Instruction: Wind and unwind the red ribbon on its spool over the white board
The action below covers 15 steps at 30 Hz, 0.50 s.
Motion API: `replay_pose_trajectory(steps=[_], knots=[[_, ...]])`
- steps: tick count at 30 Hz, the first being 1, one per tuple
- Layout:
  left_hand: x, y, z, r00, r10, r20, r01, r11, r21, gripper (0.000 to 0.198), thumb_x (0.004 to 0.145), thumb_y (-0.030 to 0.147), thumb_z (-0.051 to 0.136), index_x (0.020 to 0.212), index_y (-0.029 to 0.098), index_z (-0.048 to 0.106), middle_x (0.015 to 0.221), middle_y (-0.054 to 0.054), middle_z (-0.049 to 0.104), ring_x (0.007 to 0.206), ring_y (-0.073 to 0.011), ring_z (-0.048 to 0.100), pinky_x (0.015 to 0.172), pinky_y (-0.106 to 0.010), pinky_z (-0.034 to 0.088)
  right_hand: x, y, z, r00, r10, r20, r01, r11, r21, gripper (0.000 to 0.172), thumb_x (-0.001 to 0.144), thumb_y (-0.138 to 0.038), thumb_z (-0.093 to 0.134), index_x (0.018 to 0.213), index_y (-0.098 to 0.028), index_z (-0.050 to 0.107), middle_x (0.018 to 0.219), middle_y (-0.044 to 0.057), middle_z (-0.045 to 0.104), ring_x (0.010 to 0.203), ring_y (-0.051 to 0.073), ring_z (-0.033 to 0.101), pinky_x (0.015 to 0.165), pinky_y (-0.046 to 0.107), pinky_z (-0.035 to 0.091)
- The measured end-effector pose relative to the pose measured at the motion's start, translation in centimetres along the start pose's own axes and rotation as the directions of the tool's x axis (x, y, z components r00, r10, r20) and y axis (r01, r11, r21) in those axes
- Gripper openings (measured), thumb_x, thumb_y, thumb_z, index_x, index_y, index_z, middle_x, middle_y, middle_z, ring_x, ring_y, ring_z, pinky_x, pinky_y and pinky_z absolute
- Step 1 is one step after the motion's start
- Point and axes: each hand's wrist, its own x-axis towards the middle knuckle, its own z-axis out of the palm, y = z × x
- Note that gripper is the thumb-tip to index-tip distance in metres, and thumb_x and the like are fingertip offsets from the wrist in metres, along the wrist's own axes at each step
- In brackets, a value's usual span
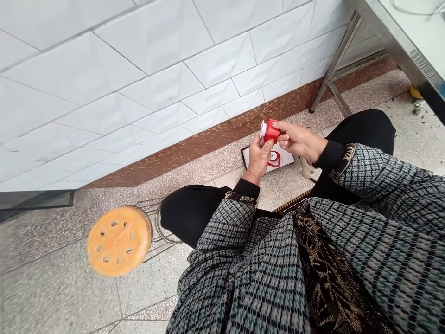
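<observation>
Holding a small red thing (272,131) with both hands

From the head view, I see the person with both knees bent out wide, and the red thing held up in front, between the knees. It has a white round end (263,128). The long way of it goes from side to side, with the white end pointing to the person's left and the red part to the right.

The right hand (297,138) has its fingers closed on the red part, thumb on top. The left hand (257,157) comes from below, its fingers closed on it too, with the thumb on the near side. So the left hand is the nearer one to the white end, and the right hand is at the far red side.

Under the hands, on the floor (222,182), lies a white board (285,157) with a dark edge and red loops on it. The hands hide some of it. Beyond is the brown strip at the bottom of the tiled wall (215,69). Open floor lies to the left, up to an orange stool (118,241). A table (410,51) stands on the right, well apart from the hands.
</observation>
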Motion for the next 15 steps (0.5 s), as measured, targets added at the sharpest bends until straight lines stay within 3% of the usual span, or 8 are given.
replay_pose_trajectory(steps=[2, 4, 7, 10, 15], knots=[[0.2, -0.1, -0.3, 1.000, 0.014, 0.011, -0.015, 1.000, 0.022, 0.064, 0.073, 0.058, 0.094, 0.122, 0.025, 0.072, 0.085, 0.003, 0.073, 0.042, 0.0005, 0.032, 0.038, -0.020, 0.027, 0.2, -0.2, -0.1, 1.000, 0.018, 0.008, -0.018, 1.000, -0.002, 0.005, 0.109, -0.015, 0.058, 0.107, -0.019, 0.058, 0.060, -0.009, 0.050, 0.036, 0.002, 0.033, 0.033, 0.009, 0.031], [0.5, -0.2, -0.7, 0.999, 0.030, 0.039, -0.033, 0.997, 0.068, 0.065, 0.074, 0.058, 0.093, 0.126, 0.026, 0.072, 0.096, -0.002, 0.078, 0.049, -0.0028, 0.047, 0.046, -0.020, 0.042, 0.2, -0.5, 0.0, 0.999, 0.036, 0.011, -0.036, 0.999, -0.002, 0.005, 0.109, -0.015, 0.057, 0.108, -0.020, 0.058, 0.060, -0.009, 0.050, 0.036, 0.002, 0.033, 0.033, 0.009, 0.029], [0.9, -0.2, -1.2, 0.993, 0.077, 0.089, -0.088, 0.987, 0.133, 0.071, 0.073, 0.056, 0.094, 0.134, 0.027, 0.071, 0.117, -0.008, 0.080, 0.086, -0.0156, 0.073, 0.075, -0.030, 0.063, -0.1, -0.9, 0.1, 0.999, 0.045, 0.006, -0.045, 0.999, 0.006, 0.007, 0.111, -0.015, 0.053, 0.107, -0.019, 0.058, 0.061, -0.008, 0.051, 0.036, 0.001, 0.033, 0.032, 0.008, 0.028], [1.3, -0.3, -1.6, 0.987, 0.121, 0.105, -0.137, 0.975, 0.173, 0.077, 0.074, 0.055, 0.093, 0.140, 0.028, 0.067, 0.136, -0.012, 0.075, 0.122, -0.0254, 0.072, 0.100, -0.042, 0.062, -0.3, -1.2, 0.2, 0.998, 0.063, 0.011, -0.063, 0.998, 0.008, 0.012, 0.111, -0.014, 0.051, 0.102, -0.018, 0.057, 0.061, -0.007, 0.051, 0.035, 0.000, 0.031, 0.032, 0.008, 0.027], [1.6, 0.2, -2.0, 0.980, 0.164, 0.111, -0.184, 0.959, 0.215, 0.094, 0.066, 0.051, 0.099, 0.148, 0.028, 0.061, 0.156, -0.014, 0.063, 0.142, -0.0327, 0.062, 0.112, -0.045, 0.056, 0.0, -1.9, -0.3, 0.973, 0.220, 0.062, -0.219, 0.975, -0.031, 0.013, 0.110, -0.018, 0.053, 0.098, -0.019, 0.058, 0.054, -0.010, 0.039, 0.033, 0.002, 0.028, 0.030, 0.009, 0.027]])
